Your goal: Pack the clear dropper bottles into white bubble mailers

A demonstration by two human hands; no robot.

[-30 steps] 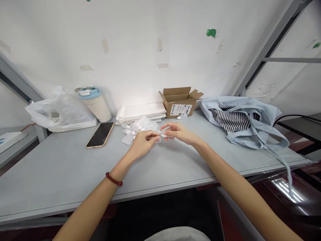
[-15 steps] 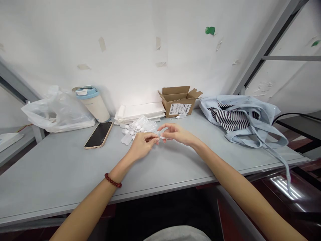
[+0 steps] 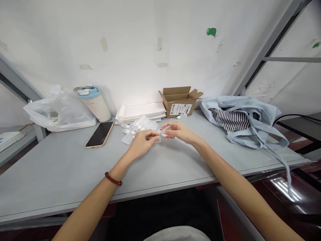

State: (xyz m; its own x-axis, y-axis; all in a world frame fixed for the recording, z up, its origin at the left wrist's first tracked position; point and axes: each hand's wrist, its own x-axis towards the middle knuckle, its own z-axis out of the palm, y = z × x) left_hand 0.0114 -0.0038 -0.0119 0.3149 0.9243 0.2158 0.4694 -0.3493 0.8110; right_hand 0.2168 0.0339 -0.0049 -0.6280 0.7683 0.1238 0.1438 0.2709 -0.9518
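Note:
My left hand (image 3: 141, 143) and my right hand (image 3: 177, 131) meet above the middle of the grey table (image 3: 62, 170). Both pinch one small clear plastic piece (image 3: 160, 132) between their fingertips. The left wrist wears a dark red bead bracelet (image 3: 113, 179). Just behind the hands lies a heap of similar small white and clear plastic pieces (image 3: 137, 129). What the pinched piece is exactly is too small to tell.
A phone (image 3: 99, 134) lies face up at the left, by a blue-lidded cup (image 3: 94, 102) and a plastic bag (image 3: 59, 112). White trays (image 3: 141, 112) and an open cardboard box (image 3: 179, 100) stand at the wall. A blue cloth bag (image 3: 244, 120) lies at the right.
The hands stay together on the small piece, with only slight finger shifts. The view has moved a little.

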